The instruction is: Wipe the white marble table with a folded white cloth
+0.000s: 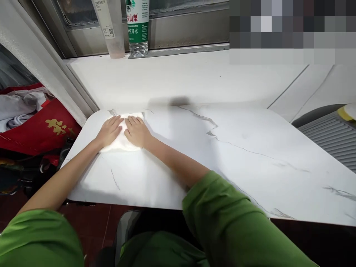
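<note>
White cloth (122, 142) lies at the far left end of the marbled table (244, 178), under both your hands: your left hand (110, 130) rests on its left side and your right hand (137, 131) on its right, fingers flat and mostly close together, gripping nothing. Side by side like that, your hands probably share the pressure and keep the fabric from bunching (whether it's folded underneath, I can't tell). Up on the window ledge (180, 52), the water bottle (138, 29) and cloudy plastic cup (112, 40) stand off the tabletop, likely leaving your reach unobstructed.
</note>
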`<control>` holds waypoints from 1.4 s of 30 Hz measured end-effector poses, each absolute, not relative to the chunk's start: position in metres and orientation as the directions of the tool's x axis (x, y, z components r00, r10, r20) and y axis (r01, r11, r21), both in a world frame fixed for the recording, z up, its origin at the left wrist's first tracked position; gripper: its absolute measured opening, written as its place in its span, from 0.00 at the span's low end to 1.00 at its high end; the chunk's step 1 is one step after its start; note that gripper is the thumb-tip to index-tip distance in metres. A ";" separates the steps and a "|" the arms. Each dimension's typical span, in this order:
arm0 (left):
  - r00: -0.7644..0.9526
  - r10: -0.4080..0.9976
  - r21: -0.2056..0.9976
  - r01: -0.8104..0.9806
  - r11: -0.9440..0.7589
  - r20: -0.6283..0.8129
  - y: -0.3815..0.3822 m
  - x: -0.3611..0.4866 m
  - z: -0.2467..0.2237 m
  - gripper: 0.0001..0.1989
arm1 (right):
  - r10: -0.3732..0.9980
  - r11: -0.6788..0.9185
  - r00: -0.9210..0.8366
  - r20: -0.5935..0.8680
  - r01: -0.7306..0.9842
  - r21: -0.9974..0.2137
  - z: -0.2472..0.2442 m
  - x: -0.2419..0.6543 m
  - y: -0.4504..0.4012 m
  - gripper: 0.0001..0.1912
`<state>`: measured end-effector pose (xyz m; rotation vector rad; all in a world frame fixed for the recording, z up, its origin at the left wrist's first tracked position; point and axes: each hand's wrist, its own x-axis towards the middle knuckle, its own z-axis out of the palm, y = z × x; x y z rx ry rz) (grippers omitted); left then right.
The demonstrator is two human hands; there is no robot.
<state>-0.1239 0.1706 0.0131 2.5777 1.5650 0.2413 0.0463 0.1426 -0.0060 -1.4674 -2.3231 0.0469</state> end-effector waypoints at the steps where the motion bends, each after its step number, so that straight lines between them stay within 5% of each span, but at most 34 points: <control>1: 0.461 0.884 0.164 0.869 -0.466 0.074 0.153 -0.121 0.012 0.28 | 0.863 0.473 -0.399 0.311 0.853 -0.218 -0.005 0.051 0.127 0.29; 12: 0.514 0.850 0.174 0.832 -0.526 0.114 0.009 -0.074 0.013 0.27 | 0.820 0.559 -0.515 0.248 0.814 -0.158 0.002 0.100 -0.006 0.32; 19: 0.516 0.849 0.186 0.829 -0.528 0.113 0.062 -0.041 0.009 0.27 | 0.937 0.349 -0.338 0.086 0.912 -0.215 0.008 0.105 0.035 0.33; 31: 0.460 0.862 0.253 0.827 -0.503 0.210 0.211 0.045 0.006 0.22 | 0.949 0.265 -0.217 0.229 0.942 -0.204 -0.004 0.174 0.183 0.29; 42: 0.462 0.870 0.278 0.824 -0.494 0.175 0.170 0.044 0.004 0.24 | 0.952 0.268 -0.217 0.214 0.930 -0.251 -0.002 0.180 0.142 0.29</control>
